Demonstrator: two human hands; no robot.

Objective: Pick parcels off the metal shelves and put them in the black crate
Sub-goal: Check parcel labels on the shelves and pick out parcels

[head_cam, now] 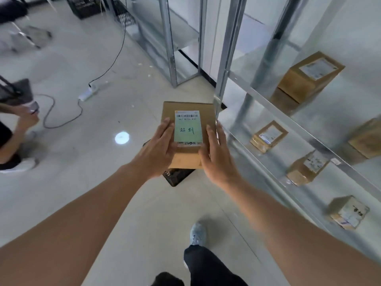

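Currently: one cardboard parcel (pixel 186 131), green label up, long axis toward twelve o'clock, held between left hand (pixel 158 147) and right hand (pixel 216 153), fingers nearly straight against its sides. Black crate (pixel 177 176) directly beneath, mostly hidden. Metal shelves (pixel 288 124) at three o'clock.

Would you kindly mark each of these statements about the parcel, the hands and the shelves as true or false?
1. Both hands hold one cardboard parcel. True: the left hand and right hand flank it.
2. The parcel's label is plain white with no writing. False: it is greenish, with a barcode and handwriting.
3. More parcels sit on the metal shelves to the person's right. True.
4. The held parcel rests on a shelf. False: it is held over the floor, above a dark crate.
5. A cable lies on the floor. True.
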